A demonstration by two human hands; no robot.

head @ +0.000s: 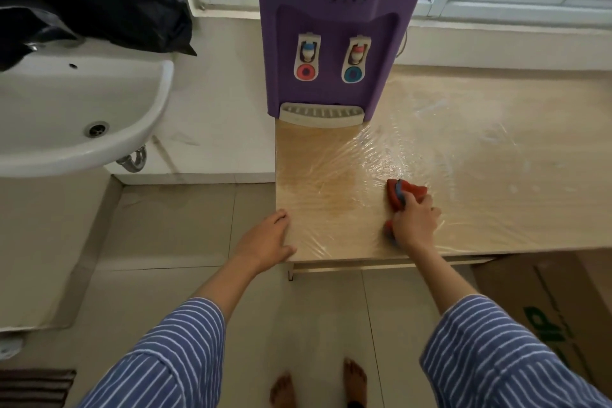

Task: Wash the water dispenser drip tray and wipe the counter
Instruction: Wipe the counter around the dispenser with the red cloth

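Wiping at lower centre, our right hand (414, 225) grips the red cloth (405, 192) on the wet bench (496, 149); left hand (268, 238) rests flat, fingers relaxed, on its corner. Pushed water could reach the refitted drip tray (321, 113), upper centre.

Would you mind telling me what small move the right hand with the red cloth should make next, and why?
Probably sweep the red cloth leftward toward the darker wet patch on the counter. The right hand grips the cloth just right of that patch, while the left hand rests on the counter's left corner, seemingly steadying it.
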